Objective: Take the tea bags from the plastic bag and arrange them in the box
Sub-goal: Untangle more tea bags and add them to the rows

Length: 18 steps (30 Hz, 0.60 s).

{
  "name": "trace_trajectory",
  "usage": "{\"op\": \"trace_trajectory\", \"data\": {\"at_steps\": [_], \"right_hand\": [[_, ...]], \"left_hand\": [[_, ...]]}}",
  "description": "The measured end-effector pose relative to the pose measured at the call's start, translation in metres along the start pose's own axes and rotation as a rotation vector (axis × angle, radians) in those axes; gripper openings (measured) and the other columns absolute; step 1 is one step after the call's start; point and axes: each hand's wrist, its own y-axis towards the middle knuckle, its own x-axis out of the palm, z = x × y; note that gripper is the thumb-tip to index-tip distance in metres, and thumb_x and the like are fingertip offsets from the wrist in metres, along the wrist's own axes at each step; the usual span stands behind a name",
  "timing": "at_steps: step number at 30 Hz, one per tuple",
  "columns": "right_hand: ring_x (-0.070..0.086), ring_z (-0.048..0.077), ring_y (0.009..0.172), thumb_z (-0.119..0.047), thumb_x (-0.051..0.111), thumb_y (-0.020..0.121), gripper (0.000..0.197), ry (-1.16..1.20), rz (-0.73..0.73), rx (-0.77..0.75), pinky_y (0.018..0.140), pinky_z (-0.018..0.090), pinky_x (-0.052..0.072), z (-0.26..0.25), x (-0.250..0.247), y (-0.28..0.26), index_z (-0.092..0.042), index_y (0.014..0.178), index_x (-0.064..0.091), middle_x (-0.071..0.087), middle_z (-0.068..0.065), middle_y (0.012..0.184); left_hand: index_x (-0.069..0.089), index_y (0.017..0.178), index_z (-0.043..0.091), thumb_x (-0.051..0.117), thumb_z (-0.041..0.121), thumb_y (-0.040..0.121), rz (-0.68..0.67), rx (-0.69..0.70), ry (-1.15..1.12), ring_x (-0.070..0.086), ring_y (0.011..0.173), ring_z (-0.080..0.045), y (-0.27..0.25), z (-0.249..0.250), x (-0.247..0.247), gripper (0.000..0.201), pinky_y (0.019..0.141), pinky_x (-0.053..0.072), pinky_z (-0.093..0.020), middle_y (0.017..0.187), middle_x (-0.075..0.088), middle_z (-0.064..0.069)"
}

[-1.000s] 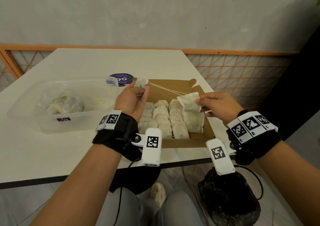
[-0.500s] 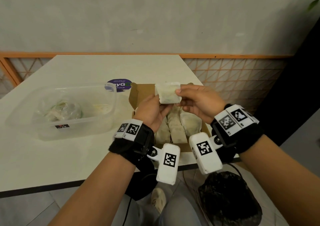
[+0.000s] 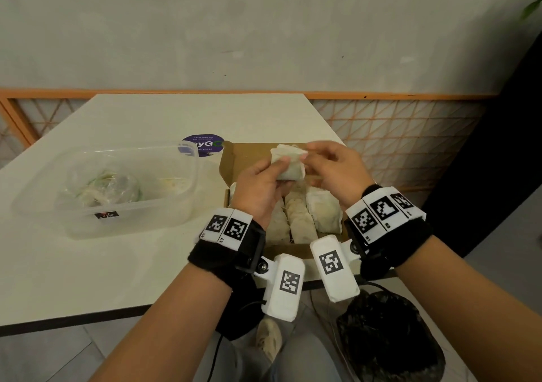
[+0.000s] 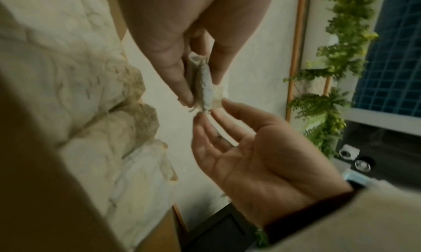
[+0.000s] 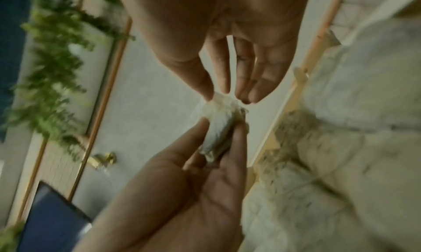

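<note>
A pale tea bag [image 3: 290,164] is held in the air above the open brown cardboard box [image 3: 245,161]. My left hand [image 3: 278,172] grips its body between thumb and fingers; the left wrist view shows the bag [image 4: 205,86] edge-on in that pinch. My right hand [image 3: 308,159] pinches its top end with thumb and forefinger, the other fingers loose; the bag [image 5: 218,128] shows this in the right wrist view. Rows of tea bags [image 3: 322,214] lie in the box, partly hidden by my hands. The crumpled plastic bag [image 3: 102,188] sits in a clear tub [image 3: 132,223] at left.
A round purple sticker [image 3: 203,144] lies on the white table [image 3: 117,270] behind the box. The box stands near the table's front right corner. A black bag [image 3: 387,337] is on the floor below. An orange lattice rail [image 3: 396,123] runs behind.
The hands were apart with a string stretched between them. They have come together above the box, the tea bag now in the left hand's grip and the right fingers at its top.
</note>
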Motion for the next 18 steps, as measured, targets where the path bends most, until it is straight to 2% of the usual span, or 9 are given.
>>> {"op": "trace_trajectory", "data": {"at_steps": [2, 4, 5, 7, 9, 11, 13, 15, 18], "right_hand": [[0.056, 0.009, 0.096, -0.024, 0.069, 0.081, 0.046, -0.199, -0.017, -0.153, 0.083, 0.022, 0.047, -0.004, -0.004, 0.000, -0.026, 0.123, 0.052, 0.055, -0.009, 0.107], [0.051, 0.008, 0.105, -0.026, 0.073, 0.078, 0.059, -0.281, -0.141, -0.259, 0.089, 0.021, 0.043, -0.010, -0.007, -0.001, -0.034, 0.130, 0.045, 0.052, -0.009, 0.121], [0.051, 0.009, 0.107, -0.025, 0.073, 0.077, 0.059, -0.312, -0.212, -0.281, 0.092, 0.022, 0.042, -0.011, -0.007, 0.001, -0.035, 0.129, 0.046, 0.053, -0.008, 0.121], [0.056, 0.011, 0.100, -0.021, 0.073, 0.077, 0.044, -0.352, -0.295, -0.290, 0.091, 0.025, 0.044, -0.014, -0.008, 0.006, -0.031, 0.118, 0.058, 0.061, -0.005, 0.107], [0.059, 0.015, 0.086, -0.018, 0.072, 0.078, 0.026, -0.404, -0.303, -0.290, 0.087, 0.030, 0.048, -0.014, -0.010, 0.012, -0.024, 0.103, 0.067, 0.065, 0.000, 0.089], [0.058, 0.015, 0.073, -0.016, 0.071, 0.079, 0.015, -0.481, -0.291, -0.266, 0.080, 0.034, 0.050, -0.013, -0.012, 0.014, -0.019, 0.093, 0.069, 0.064, 0.000, 0.076], [0.058, 0.013, 0.067, -0.016, 0.069, 0.081, 0.009, -0.607, -0.284, -0.256, 0.071, 0.031, 0.050, -0.011, -0.015, 0.015, -0.015, 0.089, 0.071, 0.067, 0.002, 0.073], [0.056, 0.013, 0.066, -0.017, 0.067, 0.083, 0.009, -0.756, -0.281, -0.259, 0.060, 0.023, 0.044, -0.010, -0.019, 0.016, -0.011, 0.087, 0.072, 0.065, 0.002, 0.072], [0.057, 0.021, 0.077, -0.016, 0.060, 0.086, 0.015, -0.981, -0.251, -0.196, 0.060, 0.024, 0.038, -0.005, -0.028, 0.018, -0.003, 0.090, 0.068, 0.060, 0.007, 0.081]], "left_hand": [[0.067, 0.089, 0.012, 0.059, 0.011, 0.091, 0.000, 0.038, 0.126, 0.061, 0.081, -0.015, -0.001, 0.002, -0.002, 0.009, 0.070, 0.054, -0.022, 0.090, 0.065, -0.007], [0.068, 0.086, 0.012, 0.060, 0.009, 0.090, -0.012, 0.067, 0.215, 0.062, 0.073, -0.013, -0.004, 0.004, -0.003, 0.010, 0.065, 0.054, -0.019, 0.082, 0.065, -0.008], [0.069, 0.087, 0.009, 0.059, 0.006, 0.090, -0.018, 0.084, 0.246, 0.062, 0.070, -0.012, -0.004, 0.006, -0.003, 0.011, 0.063, 0.053, -0.018, 0.079, 0.065, -0.008], [0.070, 0.095, 0.004, 0.060, 0.002, 0.088, -0.013, 0.130, 0.314, 0.063, 0.069, -0.012, -0.003, 0.008, -0.005, 0.012, 0.065, 0.055, -0.021, 0.079, 0.067, -0.007], [0.072, 0.097, 0.002, 0.066, 0.003, 0.085, 0.016, 0.189, 0.408, 0.064, 0.071, -0.010, -0.001, 0.010, -0.007, 0.014, 0.071, 0.055, -0.026, 0.078, 0.069, -0.003], [0.073, 0.091, 0.005, 0.069, 0.002, 0.081, 0.034, 0.232, 0.491, 0.063, 0.065, -0.002, 0.001, 0.013, -0.011, 0.010, 0.065, 0.052, -0.019, 0.069, 0.069, 0.007], [0.073, 0.082, 0.010, 0.069, -0.002, 0.080, 0.036, 0.254, 0.544, 0.062, 0.061, 0.003, 0.001, 0.017, -0.013, 0.013, 0.062, 0.050, -0.014, 0.066, 0.068, 0.010], [0.072, 0.078, 0.014, 0.068, -0.003, 0.080, 0.049, 0.266, 0.574, 0.062, 0.063, 0.003, 0.001, 0.022, -0.015, 0.018, 0.065, 0.050, -0.015, 0.072, 0.067, 0.006], [0.072, 0.082, 0.011, 0.067, -0.003, 0.080, 0.079, 0.269, 0.572, 0.062, 0.075, -0.008, 0.004, 0.029, -0.022, 0.015, 0.077, 0.052, -0.028, 0.077, 0.066, 0.005]]}}
